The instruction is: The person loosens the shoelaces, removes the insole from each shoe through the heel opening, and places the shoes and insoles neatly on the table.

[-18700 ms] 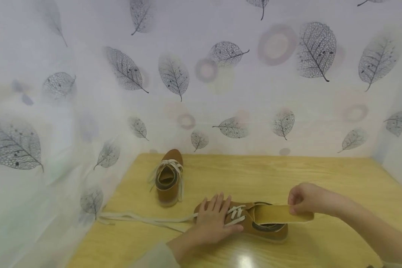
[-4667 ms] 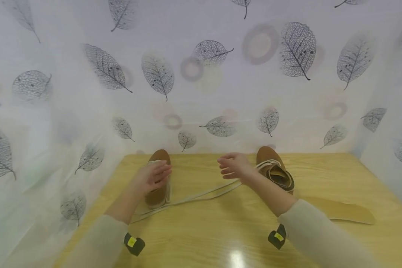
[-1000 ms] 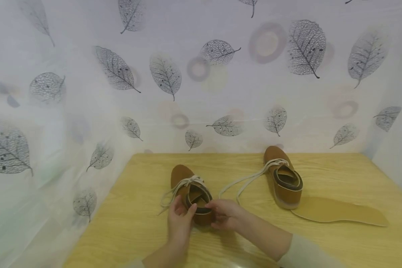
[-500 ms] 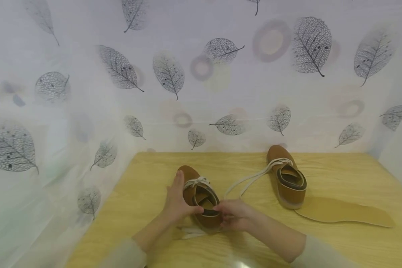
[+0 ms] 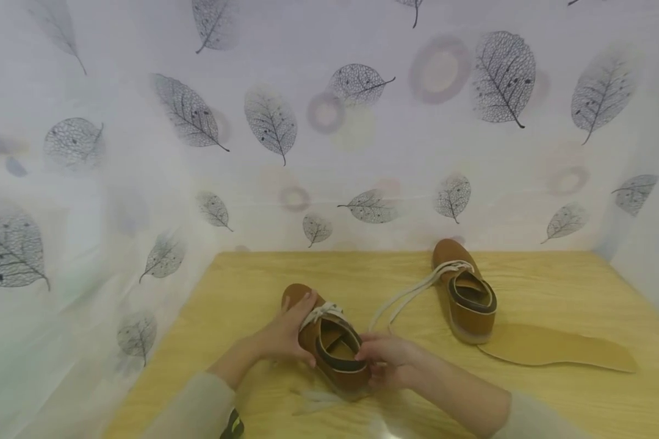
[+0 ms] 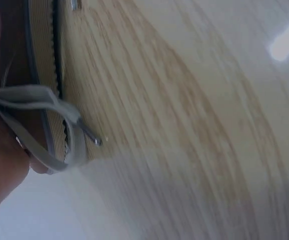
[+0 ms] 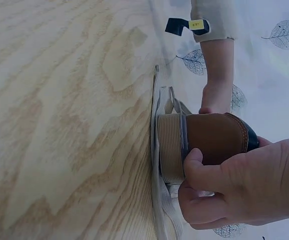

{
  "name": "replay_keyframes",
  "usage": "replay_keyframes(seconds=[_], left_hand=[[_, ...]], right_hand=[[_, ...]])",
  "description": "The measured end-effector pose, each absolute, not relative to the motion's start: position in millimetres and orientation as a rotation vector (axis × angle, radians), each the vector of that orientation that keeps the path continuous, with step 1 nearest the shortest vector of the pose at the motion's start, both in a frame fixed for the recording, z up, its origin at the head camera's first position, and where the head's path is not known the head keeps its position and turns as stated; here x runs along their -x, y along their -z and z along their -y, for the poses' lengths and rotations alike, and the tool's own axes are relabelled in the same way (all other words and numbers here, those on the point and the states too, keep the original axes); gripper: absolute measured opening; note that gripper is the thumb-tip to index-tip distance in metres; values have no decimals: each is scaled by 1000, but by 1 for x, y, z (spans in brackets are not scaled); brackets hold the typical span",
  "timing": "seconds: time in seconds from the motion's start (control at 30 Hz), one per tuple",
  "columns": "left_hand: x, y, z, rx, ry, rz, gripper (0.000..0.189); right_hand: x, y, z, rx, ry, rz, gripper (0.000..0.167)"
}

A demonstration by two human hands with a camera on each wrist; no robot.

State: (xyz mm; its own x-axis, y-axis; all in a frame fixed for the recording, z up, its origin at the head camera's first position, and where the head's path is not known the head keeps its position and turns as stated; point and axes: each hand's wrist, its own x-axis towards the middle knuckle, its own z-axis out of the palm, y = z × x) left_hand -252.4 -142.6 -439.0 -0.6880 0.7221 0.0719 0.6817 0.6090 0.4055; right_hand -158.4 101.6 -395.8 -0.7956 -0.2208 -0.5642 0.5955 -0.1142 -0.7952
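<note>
A brown lace-up shoe (image 5: 332, 347) sits near the table's front, toe pointing away and to the left. My left hand (image 5: 288, 329) grips its toe and left side, fingers curled over the upper. My right hand (image 5: 384, 358) grips the heel, and in the right wrist view the thumb and fingers of that right hand (image 7: 234, 187) wrap round the shoe's heel (image 7: 212, 137) above its ribbed sole. The left wrist view shows the sole edge (image 6: 44, 65) and a white lace loop (image 6: 42, 125) beside my palm. Loose lace ends (image 5: 315, 399) lie under the shoe.
A second brown shoe (image 5: 467, 296) stands at the back right, its long white laces (image 5: 406, 296) trailing toward the near shoe. A tan insole (image 5: 557, 353) lies flat beside it. The wooden table (image 5: 527, 402) is enclosed by leaf-printed curtain walls (image 5: 143, 183).
The near shoe has come closer to me and turned a little. My left hand has slid from the shoe's collar forward onto the toe; the right hand stays on the heel.
</note>
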Motion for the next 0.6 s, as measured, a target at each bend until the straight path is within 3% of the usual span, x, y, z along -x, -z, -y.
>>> replay_keyframes(seconds=[0.23,0.6], left_hand=[[252,437,147,-1261,-407,-2725,132],[244,433,138,-1443,-89,-2733,133]], right_hand=[[154,399,-112,-396,1932,-1584,61],[144,404,-140,-239,1866,-1565,56]])
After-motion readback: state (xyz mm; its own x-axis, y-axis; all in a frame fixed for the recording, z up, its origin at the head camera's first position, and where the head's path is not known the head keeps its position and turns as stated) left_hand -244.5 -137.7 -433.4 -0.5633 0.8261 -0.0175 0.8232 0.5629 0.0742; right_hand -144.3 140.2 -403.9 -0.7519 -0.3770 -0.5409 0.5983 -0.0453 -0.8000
